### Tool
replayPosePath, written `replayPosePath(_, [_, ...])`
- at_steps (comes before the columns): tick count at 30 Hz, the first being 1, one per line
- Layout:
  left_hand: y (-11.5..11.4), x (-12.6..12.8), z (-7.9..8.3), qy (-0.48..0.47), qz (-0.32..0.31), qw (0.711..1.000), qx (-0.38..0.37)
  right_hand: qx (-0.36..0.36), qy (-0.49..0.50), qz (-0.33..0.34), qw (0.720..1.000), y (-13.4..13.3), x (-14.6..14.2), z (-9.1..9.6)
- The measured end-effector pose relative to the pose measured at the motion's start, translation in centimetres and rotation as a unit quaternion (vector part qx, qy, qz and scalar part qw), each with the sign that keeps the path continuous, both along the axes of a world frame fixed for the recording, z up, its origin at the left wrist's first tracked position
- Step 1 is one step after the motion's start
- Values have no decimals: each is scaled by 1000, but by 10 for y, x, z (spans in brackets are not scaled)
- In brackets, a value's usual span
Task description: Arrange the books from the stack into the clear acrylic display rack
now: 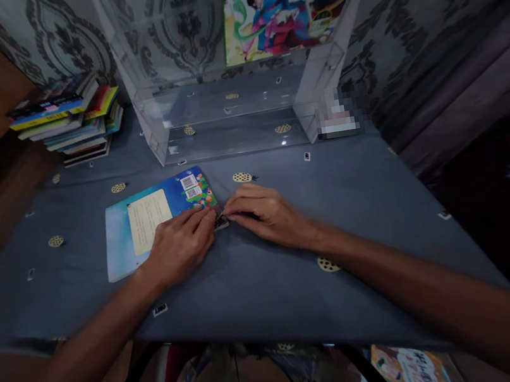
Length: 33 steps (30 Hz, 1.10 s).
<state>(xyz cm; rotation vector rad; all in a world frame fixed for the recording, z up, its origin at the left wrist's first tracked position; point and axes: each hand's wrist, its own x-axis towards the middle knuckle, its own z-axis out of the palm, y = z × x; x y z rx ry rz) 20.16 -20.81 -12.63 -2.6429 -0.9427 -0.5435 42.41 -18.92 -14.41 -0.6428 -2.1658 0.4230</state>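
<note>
A thin blue children's book point(145, 223) lies back cover up on the grey-blue tablecloth point(259, 280). My left hand point(181, 243) rests on the book's near right corner, fingers curled. My right hand point(265, 215) lies just to the right of that corner, fingers bent and pressed together. Between the fingertips of both hands sits a small dark object point(221, 221) that I cannot make out; both hands pinch at it.
A stack of several books point(69, 120) stands at the back left. A clear acrylic stand point(230, 121) stands at the back centre, with a colourful picture book point(288, 1) upright in it. Another book point(411, 372) lies below the table's near edge.
</note>
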Motion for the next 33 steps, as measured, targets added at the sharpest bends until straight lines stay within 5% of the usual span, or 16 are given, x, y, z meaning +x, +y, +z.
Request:
replayPosePath(15, [-1,-1,3,-17,28,998,-54,-6,-71,18,997,0,3,0])
replayPosePath(33, [-2,0,-1,-6,17,1000,-7,89,-162,16,983,1,6,-2])
